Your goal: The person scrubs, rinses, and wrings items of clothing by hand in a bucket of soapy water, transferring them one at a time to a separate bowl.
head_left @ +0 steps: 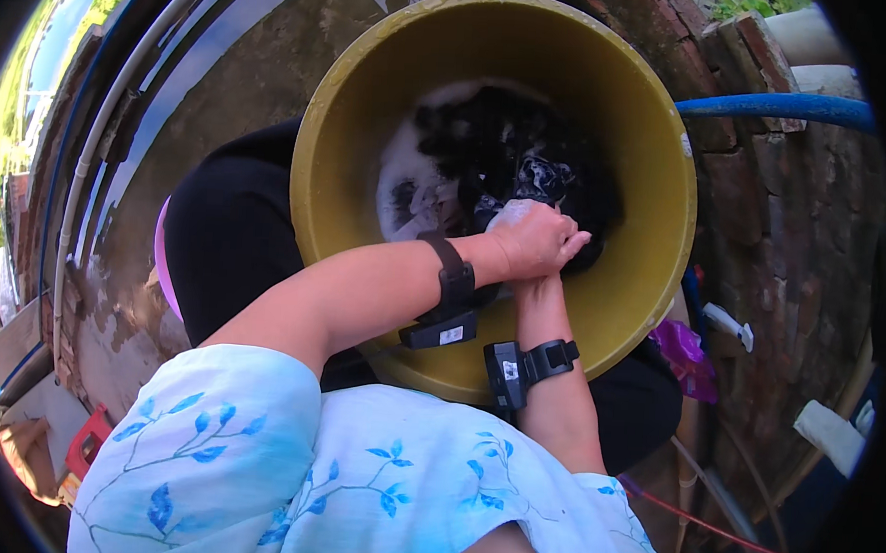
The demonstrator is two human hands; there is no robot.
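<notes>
Inside a large yellow tub (616,316) lies dark, wet cloth (579,163) with white suds on it. My left hand (533,237) is closed on the dark cloth near the middle of the tub, with foam over its knuckles. Its forearm reaches in across the tub from the lower left. My right hand (540,288) is directly under and against the left one; only its wrist end shows clearly, and its fingers are hidden. Pale, foamy water or fabric (412,190) shows at the left of the dark cloth. Both wrists wear black strapped devices.
The tub stands between my knees, in dark trousers. A blue hose (782,107) runs along the right beside a brick wall (767,213). A purple plastic bag (681,357) lies right of the tub. Wet concrete ground (263,87) and a pale pipe (105,124) are at the left.
</notes>
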